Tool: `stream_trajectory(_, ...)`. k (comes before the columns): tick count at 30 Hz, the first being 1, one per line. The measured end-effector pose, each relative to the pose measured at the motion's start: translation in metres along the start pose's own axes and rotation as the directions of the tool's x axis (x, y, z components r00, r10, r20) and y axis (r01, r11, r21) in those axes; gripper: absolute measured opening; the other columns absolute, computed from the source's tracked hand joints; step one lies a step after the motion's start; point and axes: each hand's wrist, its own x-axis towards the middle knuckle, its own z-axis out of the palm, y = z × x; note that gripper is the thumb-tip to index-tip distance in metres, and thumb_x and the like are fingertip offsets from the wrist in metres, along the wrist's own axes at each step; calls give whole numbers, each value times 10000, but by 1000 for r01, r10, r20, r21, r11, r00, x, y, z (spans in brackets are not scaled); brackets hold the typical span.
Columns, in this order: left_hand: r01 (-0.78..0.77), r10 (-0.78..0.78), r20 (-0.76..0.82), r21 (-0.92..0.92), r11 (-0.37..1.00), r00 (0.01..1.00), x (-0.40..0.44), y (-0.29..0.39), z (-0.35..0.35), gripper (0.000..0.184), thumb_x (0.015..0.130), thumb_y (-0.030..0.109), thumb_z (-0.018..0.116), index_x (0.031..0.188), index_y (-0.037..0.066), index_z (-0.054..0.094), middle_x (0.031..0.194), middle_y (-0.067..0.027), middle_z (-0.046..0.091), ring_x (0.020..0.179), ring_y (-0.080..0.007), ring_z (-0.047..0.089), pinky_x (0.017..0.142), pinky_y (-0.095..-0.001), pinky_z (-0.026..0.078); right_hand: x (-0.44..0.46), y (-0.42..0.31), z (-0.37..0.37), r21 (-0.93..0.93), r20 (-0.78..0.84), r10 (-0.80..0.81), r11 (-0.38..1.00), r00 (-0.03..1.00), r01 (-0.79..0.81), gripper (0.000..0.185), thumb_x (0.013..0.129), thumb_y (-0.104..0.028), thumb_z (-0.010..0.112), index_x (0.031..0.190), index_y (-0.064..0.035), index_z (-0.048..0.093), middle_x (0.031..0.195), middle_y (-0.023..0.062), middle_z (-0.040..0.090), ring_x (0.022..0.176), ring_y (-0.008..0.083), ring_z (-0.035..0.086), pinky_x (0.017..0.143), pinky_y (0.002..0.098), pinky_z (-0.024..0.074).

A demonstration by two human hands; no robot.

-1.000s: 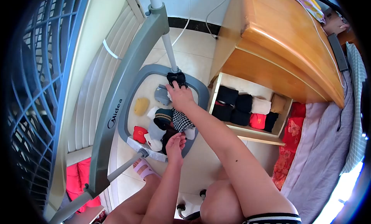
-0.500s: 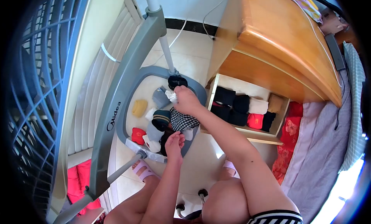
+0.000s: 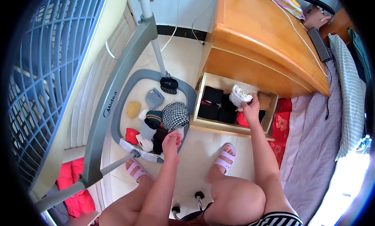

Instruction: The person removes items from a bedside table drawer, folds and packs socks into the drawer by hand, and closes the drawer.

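My right hand [image 3: 252,107] pinches a crumpled white cloth item [image 3: 239,97] above the open drawer [image 3: 203,116]. Folded black bundles [image 3: 213,95], a red one [image 3: 242,119] and a tan one [image 3: 265,101] lie in that drawer. My left hand [image 3: 172,143], fingers curled, is over the edge of the clothes pile on the floor; whether it holds anything is hidden. The pile includes a black-and-white checkered cloth [image 3: 175,116], a red bundle [image 3: 132,136] and dark pieces. Yellow [image 3: 133,109], grey-blue [image 3: 154,98] and black [image 3: 169,85] bundles lie behind it.
A grey rack frame [image 3: 117,89] surrounds the pile and rises at the left, beside a blue grille [image 3: 58,70]. The wooden cabinet [image 3: 265,38] stands over the drawer. A bed with grey-purple cloth [image 3: 304,132] is on the right. My feet in sandals [image 3: 225,159] are below.
My right hand has moved right from the pile, carrying the white cloth item over the drawer. My left hand has stayed beside the pile. The view has shifted right.
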Motion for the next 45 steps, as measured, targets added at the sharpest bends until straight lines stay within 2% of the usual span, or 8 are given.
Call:
stream_trajectory(8,34,-32,-42,59,998,999,-3,-14,-9,186,915,125,490,1064,55,576,873,-28,639,727,-77,575,641,-209,445,57,-1,61,210,-14,115,972,993,-109,377,638,25,533,1013,42,546,892,109,609,787,205,590,688,288,471)
stream_trajectory(13,46,-43,-43,80,996,998,-3,-8,5,182,914,122,495,1061,52,577,877,-32,638,723,-78,575,641,-208,445,76,-5,88,186,395,264,915,880,-358,341,683,-4,594,1018,17,533,812,58,562,626,155,507,519,294,408)
stream_trajectory(22,30,-30,-25,29,999,999,-3,-5,-9,176,916,129,490,1049,59,581,883,-33,639,730,-83,575,647,-210,443,46,2,87,-185,-40,-158,972,987,148,188,768,-109,586,921,0,585,727,125,601,665,235,597,649,324,476)
stream_trajectory(27,25,-23,-58,19,1000,998,-2,1,-23,188,911,133,494,1068,67,573,889,-22,637,739,-79,572,646,-209,443,-10,-68,98,2,173,-383,921,907,389,103,763,-31,582,861,-6,600,764,134,616,588,244,598,545,304,482)
stream_trajectory(28,25,-24,-59,18,1000,998,-2,1,-25,188,911,133,494,1068,67,573,889,-22,637,739,-79,572,646,-209,443,-15,-80,110,26,209,-470,879,858,475,94,800,-48,585,888,-27,609,689,73,589,592,112,553,565,257,463)
stream_trajectory(30,40,-41,-63,-8,999,997,-1,3,-27,188,911,132,492,1069,73,575,888,-16,635,743,-77,572,648,-208,444,-19,-98,134,32,385,-525,829,758,558,120,782,-48,593,896,-15,610,810,134,609,659,235,608,606,305,490)
stream_trajectory(39,52,-57,-70,-82,995,996,3,10,-25,176,925,134,496,1056,67,592,883,-2,640,739,-66,571,658,-201,438,8,-84,236,-389,821,-24,708,570,590,326,752,-130,561,1063,-123,660,1460,142,254,1132,299,524,984,340,402)
stream_trajectory(45,60,-64,-109,-40,997,992,6,15,-27,186,921,140,485,1070,70,573,904,-24,642,751,-87,579,663,-215,451,13,-78,247,-503,787,163,728,596,465,372,742,-142,569,1091,-223,666,1490,142,165,1184,288,485,1009,350,379)
